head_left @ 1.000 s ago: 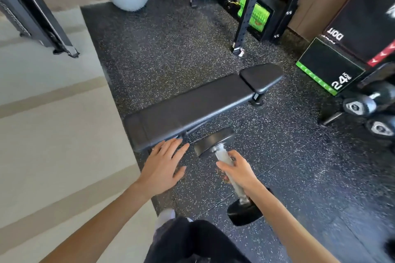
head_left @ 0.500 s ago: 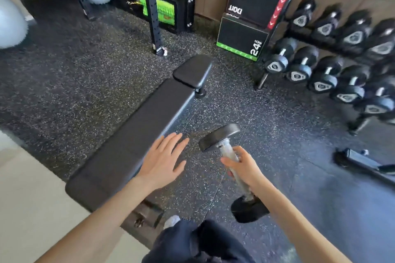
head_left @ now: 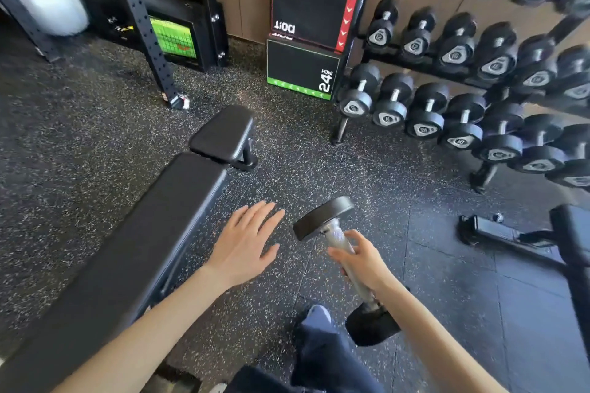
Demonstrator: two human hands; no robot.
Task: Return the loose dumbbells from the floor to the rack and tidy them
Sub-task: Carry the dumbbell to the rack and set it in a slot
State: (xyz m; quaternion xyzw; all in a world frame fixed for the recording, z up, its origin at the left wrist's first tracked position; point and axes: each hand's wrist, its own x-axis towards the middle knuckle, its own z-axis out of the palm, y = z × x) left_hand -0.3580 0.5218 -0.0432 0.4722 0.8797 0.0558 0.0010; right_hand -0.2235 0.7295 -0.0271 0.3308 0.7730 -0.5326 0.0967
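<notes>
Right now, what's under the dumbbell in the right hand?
Speckled rubber floor lies under the dumbbell, which the right hand grips by the handle. A dark trouser leg sits beside its lower head. The floor directly beneath that head is hidden.

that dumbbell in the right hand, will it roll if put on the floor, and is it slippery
Likely to roll: the dumbbell has round heads and the floor looks flat. Probably not slippery: its metal handle looks textured where the right hand grips it. Seemingly manageable in weight, since one hand holds it tilted.
</notes>
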